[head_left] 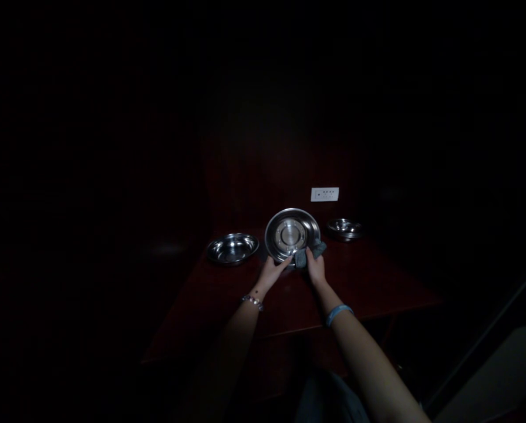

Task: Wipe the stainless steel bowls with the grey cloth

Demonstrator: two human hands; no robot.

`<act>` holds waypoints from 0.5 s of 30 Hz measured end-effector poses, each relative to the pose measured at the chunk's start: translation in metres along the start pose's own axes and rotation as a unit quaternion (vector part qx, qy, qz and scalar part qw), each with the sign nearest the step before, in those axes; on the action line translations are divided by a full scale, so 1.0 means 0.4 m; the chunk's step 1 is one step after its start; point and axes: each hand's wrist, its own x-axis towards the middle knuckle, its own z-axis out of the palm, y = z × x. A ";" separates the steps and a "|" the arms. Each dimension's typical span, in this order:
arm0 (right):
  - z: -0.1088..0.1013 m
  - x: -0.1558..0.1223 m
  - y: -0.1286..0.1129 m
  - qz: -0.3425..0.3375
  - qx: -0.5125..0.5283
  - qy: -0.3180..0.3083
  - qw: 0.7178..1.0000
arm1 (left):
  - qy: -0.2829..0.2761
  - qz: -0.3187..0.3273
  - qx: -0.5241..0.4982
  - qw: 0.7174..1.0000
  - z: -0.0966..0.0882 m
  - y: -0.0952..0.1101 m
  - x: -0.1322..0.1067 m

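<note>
A steel plate (291,233) is tilted up on edge over the dark red table (368,282), its inside facing me. My left hand (272,272) grips its lower left rim, fingers curled on the edge. My right hand (316,267) is closed on a grey cloth (310,254) pressed against the plate's lower right rim. A beaded bracelet is on my left wrist and a blue band on my right.
A steel bowl (232,248) lies flat on the table to the left. Another steel dish (344,228) sits at the back right. A white wall socket panel (324,194) is behind the table. The surroundings are very dark.
</note>
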 end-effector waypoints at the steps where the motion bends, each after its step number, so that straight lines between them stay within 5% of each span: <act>1: 0.000 0.000 0.001 -0.003 -0.002 -0.001 1.000 | 0.007 0.000 0.000 1.000 0.000 0.003 -0.001; 15: 0.007 0.001 0.004 0.002 -0.005 -0.014 1.000 | 0.107 -0.010 0.023 0.994 -0.023 -0.006 0.032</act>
